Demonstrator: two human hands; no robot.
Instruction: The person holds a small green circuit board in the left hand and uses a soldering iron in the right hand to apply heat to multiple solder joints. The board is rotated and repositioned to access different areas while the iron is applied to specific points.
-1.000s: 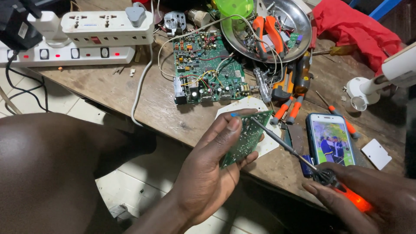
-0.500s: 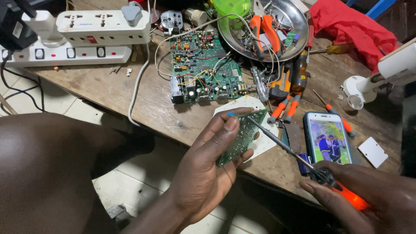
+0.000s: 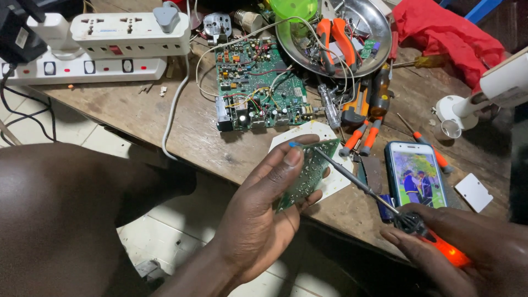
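1. My left hand has its fingers clamped on a small green circuit board, thumb along the near edge, the board tilted up off the bench.
2. My right hand, at 4 o'clock from the board, is closed around the glowing orange handle of a soldering iron; its tip touches the board's upper edge.
3. A white plate lies under the board.
4. At 12 o'clock, a larger circuit board lies on the wooden bench.
5. At 3 o'clock, a phone lies face up.
6. At 1 o'clock, a metal bowl holds orange-handled pliers.
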